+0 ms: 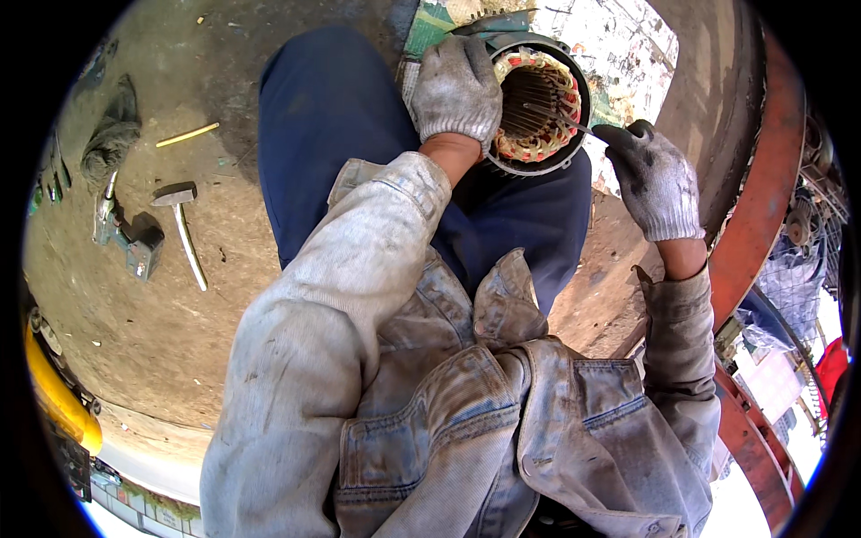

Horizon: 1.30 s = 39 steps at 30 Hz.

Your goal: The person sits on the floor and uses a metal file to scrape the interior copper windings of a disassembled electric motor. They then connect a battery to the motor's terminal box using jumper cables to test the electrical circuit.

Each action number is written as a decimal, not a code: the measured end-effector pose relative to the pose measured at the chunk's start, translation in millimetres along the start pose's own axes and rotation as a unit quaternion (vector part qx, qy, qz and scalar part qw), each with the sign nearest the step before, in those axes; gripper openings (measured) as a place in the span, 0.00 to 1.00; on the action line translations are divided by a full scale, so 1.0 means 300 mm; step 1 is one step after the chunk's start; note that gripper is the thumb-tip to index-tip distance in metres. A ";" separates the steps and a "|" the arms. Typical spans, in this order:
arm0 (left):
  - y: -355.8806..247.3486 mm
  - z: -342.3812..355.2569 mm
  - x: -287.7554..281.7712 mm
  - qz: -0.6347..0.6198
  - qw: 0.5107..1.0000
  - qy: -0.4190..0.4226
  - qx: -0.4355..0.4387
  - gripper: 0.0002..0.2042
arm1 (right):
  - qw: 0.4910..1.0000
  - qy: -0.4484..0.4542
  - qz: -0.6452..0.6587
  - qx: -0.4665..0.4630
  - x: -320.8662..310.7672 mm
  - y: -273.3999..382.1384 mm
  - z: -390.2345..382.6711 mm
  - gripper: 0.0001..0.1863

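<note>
A dark round motor stator housing stands at the top centre, with red and cream wound coil ends ringing its slotted bore. My gloved left hand is closed on the housing's left side, its fingertips over the rim. At the right, my gloved right hand pinches a thin strip or rod, whose far end reaches into the bore; I cannot tell exactly what it is. Paper sheets and a green-edged sheet lie beside and behind the housing, near my trouser legs.
On the floor at left lie a hammer, a yellow stick, a metal tool, dark cloth and green-handled tools. A yellow object sits at lower left. A rusty red metal beam curves along the right.
</note>
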State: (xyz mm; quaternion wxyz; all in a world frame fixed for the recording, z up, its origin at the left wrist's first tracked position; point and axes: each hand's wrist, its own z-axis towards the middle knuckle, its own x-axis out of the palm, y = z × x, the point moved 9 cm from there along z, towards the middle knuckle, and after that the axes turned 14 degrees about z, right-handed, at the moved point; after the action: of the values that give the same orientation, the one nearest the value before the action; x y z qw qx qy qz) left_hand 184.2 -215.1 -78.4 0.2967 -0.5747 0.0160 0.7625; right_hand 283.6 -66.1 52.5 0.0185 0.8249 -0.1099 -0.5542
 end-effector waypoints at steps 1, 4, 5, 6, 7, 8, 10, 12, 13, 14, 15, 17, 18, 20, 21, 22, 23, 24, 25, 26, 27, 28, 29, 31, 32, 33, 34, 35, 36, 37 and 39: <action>-0.004 -0.002 0.005 -0.005 1.000 0.003 -0.001 0.17 | 1.000 0.021 -0.007 0.002 0.009 -0.005 0.011 0.16; -0.003 -0.002 0.005 -0.040 0.999 0.015 -0.022 0.15 | 0.996 0.074 -0.040 -0.027 0.024 -0.013 0.041 0.16; 0.002 0.003 -0.001 -0.068 0.997 0.021 -0.040 0.14 | 0.994 0.081 -0.066 -0.039 0.024 -0.007 0.049 0.16; 0.007 0.006 -0.001 -0.095 0.993 0.027 -0.058 0.13 | 0.991 0.089 -0.092 -0.050 0.022 0.001 0.057 0.15; 0.017 0.006 -0.002 -0.112 0.991 0.026 -0.069 0.13 | 0.986 0.095 -0.117 -0.065 0.020 0.015 0.071 0.14; 0.028 0.006 -0.001 -0.128 0.988 0.025 -0.080 0.13 | 0.985 0.096 -0.123 -0.076 0.012 0.032 0.086 0.14; 0.043 0.008 -0.008 -0.164 0.980 0.020 -0.109 0.13 | 0.981 0.100 -0.135 -0.095 -0.004 0.061 0.113 0.14; 0.051 0.011 -0.025 -0.201 0.969 0.012 -0.144 0.13 | 0.976 0.094 -0.138 -0.139 -0.012 0.071 0.126 0.13; 0.037 0.013 -0.036 -0.166 0.979 0.010 -0.117 0.12 | 0.973 0.090 -0.138 -0.162 -0.016 0.075 0.132 0.13; 0.022 0.014 -0.045 -0.130 0.987 0.007 -0.089 0.13 | 0.971 0.110 -0.133 -0.168 -0.022 0.074 0.140 0.12; 0.006 0.014 -0.052 -0.095 0.994 0.005 -0.060 0.16 | 0.971 0.119 -0.127 -0.164 -0.012 0.059 0.148 0.12; 0.002 0.014 -0.065 -0.081 0.995 -0.010 -0.058 0.16 | 0.972 0.135 -0.114 -0.157 -0.002 0.056 0.176 0.12; 0.001 0.014 -0.070 -0.074 0.996 -0.017 -0.056 0.15 | 0.973 0.151 -0.101 -0.139 -0.009 0.066 0.178 0.13; 0.002 0.010 -0.051 -0.083 0.995 -0.009 -0.051 0.16 | 0.973 0.141 -0.075 -0.169 -0.006 0.102 0.189 0.12; 0.003 0.006 -0.040 -0.088 0.995 -0.005 -0.048 0.16 | 0.972 0.136 -0.061 -0.183 -0.007 0.113 0.194 0.12; -0.003 0.004 -0.032 -0.068 0.997 -0.012 -0.030 0.16 | 0.963 0.155 -0.094 -0.200 0.005 0.116 0.203 0.12; -0.008 -0.001 -0.027 -0.048 0.999 -0.020 -0.012 0.16 | 0.961 0.170 -0.089 -0.199 0.000 0.114 0.208 0.12; -0.015 -0.004 -0.018 -0.028 0.999 -0.027 0.006 0.16 | 0.959 0.185 -0.083 -0.198 -0.009 0.108 0.212 0.11; -0.012 -0.002 -0.017 -0.035 0.999 -0.022 -0.001 0.16 | 0.956 0.202 -0.075 -0.198 -0.003 0.098 0.210 0.11; -0.013 0.002 -0.014 -0.042 0.999 -0.018 -0.007 0.16 | 0.952 0.194 -0.069 -0.229 0.005 0.100 0.203 0.11; -0.013 0.006 -0.012 -0.050 0.999 -0.013 -0.013 0.16 | 0.952 0.195 -0.073 -0.223 0.009 0.103 0.208 0.11; -0.019 0.004 -0.011 -0.061 0.998 -0.007 -0.020 0.16 | 0.953 0.199 -0.078 -0.215 0.004 0.114 0.208 0.11; -0.020 -0.002 -0.007 -0.063 0.998 0.002 -0.019 0.16 | 0.954 0.202 -0.084 -0.206 0.001 0.119 0.207 0.10; -0.010 -0.004 -0.005 -0.068 0.997 0.016 -0.014 0.15 | 0.952 0.161 -0.054 -0.254 0.017 0.119 0.204 0.10; -0.007 0.001 -0.017 -0.056 0.998 0.008 -0.009 0.15 | 0.951 0.185 -0.067 -0.240 0.041 0.110 0.205 0.10; -0.010 0.008 -0.022 -0.050 0.999 0.005 -0.005 0.15 | 0.948 0.208 -0.081 -0.227 0.072 0.101 0.202 0.12; -0.015 0.014 -0.027 -0.046 0.999 0.001 0.000 0.15 | 0.948 0.201 -0.047 -0.241 0.114 0.086 0.171 0.11; -0.013 0.010 -0.018 -0.038 0.999 0.000 0.002 0.15 | 0.946 0.199 -0.065 -0.247 0.142 0.080 0.164 0.11; -0.025 0.000 -0.015 -0.045 0.999 -0.003 0.002 0.15 | 0.957 0.191 -0.083 -0.202 0.150 0.066 0.147 0.09; -0.032 -0.011 -0.008 -0.069 0.997 0.034 -0.022 0.14 | 0.965 0.181 -0.098 -0.163 0.149 0.059 0.138 0.09; -0.028 0.010 -0.003 -0.077 0.996 0.040 -0.028 0.12 | 0.965 0.184 -0.104 -0.153 0.117 0.007 0.171 0.09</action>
State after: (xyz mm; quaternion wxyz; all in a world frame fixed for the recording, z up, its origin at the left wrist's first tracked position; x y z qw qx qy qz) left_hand 185.7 -207.5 -73.8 0.3381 -0.6120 -0.0379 0.7140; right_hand 249.0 -70.5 1.1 0.1066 0.9068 0.0683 -0.4022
